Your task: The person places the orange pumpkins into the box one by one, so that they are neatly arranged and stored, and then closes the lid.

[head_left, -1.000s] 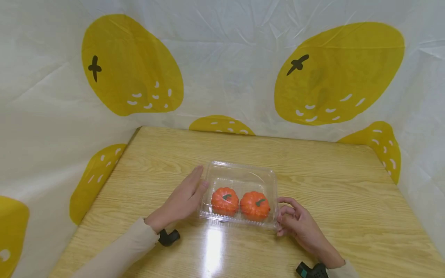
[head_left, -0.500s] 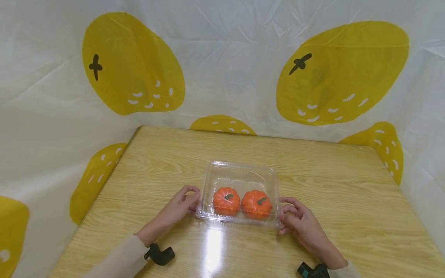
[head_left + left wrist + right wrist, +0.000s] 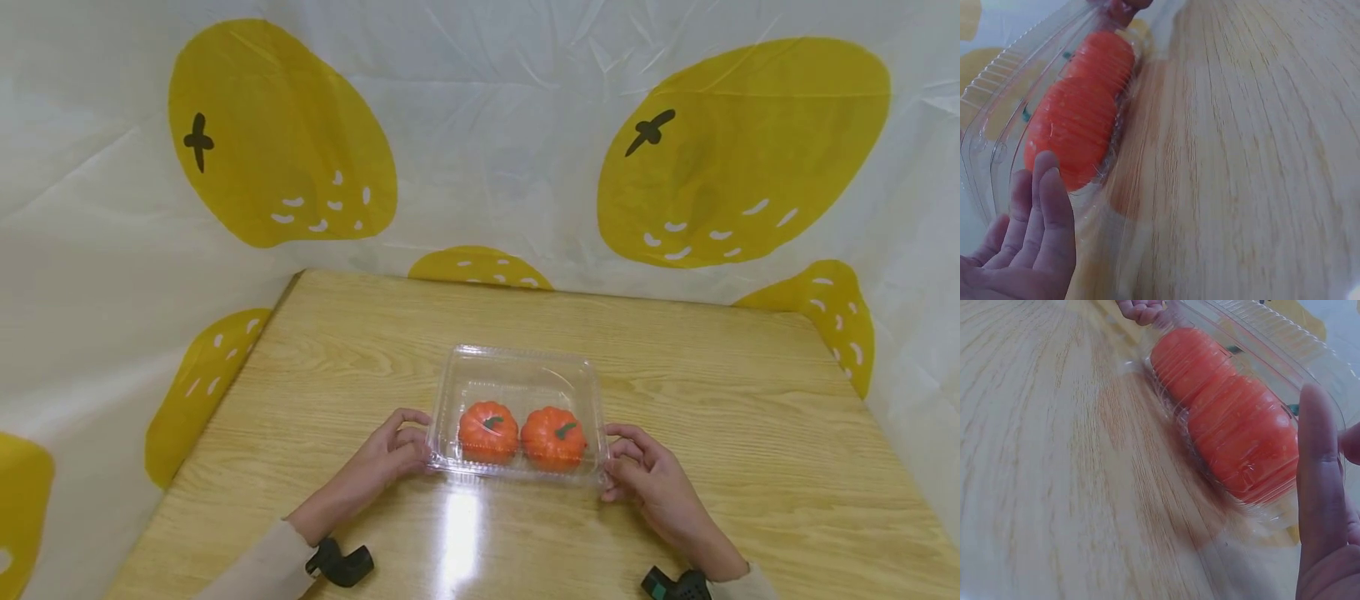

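A clear plastic clamshell box (image 3: 525, 371) lies near the middle of the wooden table, with two orange toy pumpkins (image 3: 488, 432) side by side inside it. Green stems top the pumpkins. At the box's near left corner my left hand (image 3: 393, 450) pinches the edge between thumb and bent fingers; the left wrist view shows its fingers (image 3: 1057, 206) against the plastic wall. My right hand (image 3: 648, 475) grips the opposite near corner. In the right wrist view its thumb (image 3: 1319, 456) lies along the box's side, and the other fingers are partly hidden.
The wooden table (image 3: 712, 400) stretches around the box on all sides. A white cloth (image 3: 487, 150) printed with yellow lemons hangs behind and along both sides. Each wrist carries a black camera mount (image 3: 341, 562).
My left hand has slid from lying straight along the box's left side down to its near corner, and its fingers have bent onto the edge. The right hand stays at its corner.
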`<state>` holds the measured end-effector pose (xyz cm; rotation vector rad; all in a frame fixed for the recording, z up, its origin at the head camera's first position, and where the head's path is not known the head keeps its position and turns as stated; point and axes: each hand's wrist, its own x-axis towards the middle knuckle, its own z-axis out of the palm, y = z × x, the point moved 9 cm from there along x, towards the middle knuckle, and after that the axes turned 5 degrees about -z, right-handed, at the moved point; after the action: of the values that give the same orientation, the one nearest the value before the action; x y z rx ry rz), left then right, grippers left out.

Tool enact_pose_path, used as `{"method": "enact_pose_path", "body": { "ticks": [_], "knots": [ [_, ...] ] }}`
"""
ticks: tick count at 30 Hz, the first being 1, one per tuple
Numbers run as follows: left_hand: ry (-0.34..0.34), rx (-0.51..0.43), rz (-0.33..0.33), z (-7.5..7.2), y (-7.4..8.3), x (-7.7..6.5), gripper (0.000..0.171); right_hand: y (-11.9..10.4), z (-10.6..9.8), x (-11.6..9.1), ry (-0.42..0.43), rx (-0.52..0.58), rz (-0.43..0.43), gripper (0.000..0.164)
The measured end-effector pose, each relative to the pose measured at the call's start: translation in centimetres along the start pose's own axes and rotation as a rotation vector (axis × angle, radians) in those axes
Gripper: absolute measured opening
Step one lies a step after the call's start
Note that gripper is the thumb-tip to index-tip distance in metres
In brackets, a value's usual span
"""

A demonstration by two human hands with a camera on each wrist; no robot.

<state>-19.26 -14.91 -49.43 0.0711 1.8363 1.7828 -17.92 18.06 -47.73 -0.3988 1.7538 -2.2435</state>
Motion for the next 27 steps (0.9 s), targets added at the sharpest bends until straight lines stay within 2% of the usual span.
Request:
{"method": "enact_pose_path", "body": {
  "ticks": [4,10,16,19,22,27],
  "knots": [
    [0.015,0.009,-0.024,-0.2,-0.5,0.3,0.048,0.0,0.1,0.2,0.003,-0.003,-0.008,0.036],
    [0.011,0.058,-0.025,0.4,-0.7,0.6,0.02,0.0,0.2,0.4,0.011,-0.001,-0.001,0.034],
    [-0.025,0.094,-0.003,0.8,-0.7,0.8,0.036,0.3,0.1,0.6,0.046,-0.031,0.041,0.031],
    [-0.037,0.107,0.015,0.9,-0.5,0.7,0.041,0.5,0.1,0.5,0.049,-0.075,0.091,0.022],
    [-0.038,0.106,0.023,0.8,-0.5,0.8,0.041,1.0,0.3,0.5,0.022,-0.113,0.159,0.01],
    [-0.023,0.09,0.056,0.9,-0.4,0.8,0.039,1.5,1.5,0.5,-0.126,-0.061,0.228,0.029]
  ]
}}
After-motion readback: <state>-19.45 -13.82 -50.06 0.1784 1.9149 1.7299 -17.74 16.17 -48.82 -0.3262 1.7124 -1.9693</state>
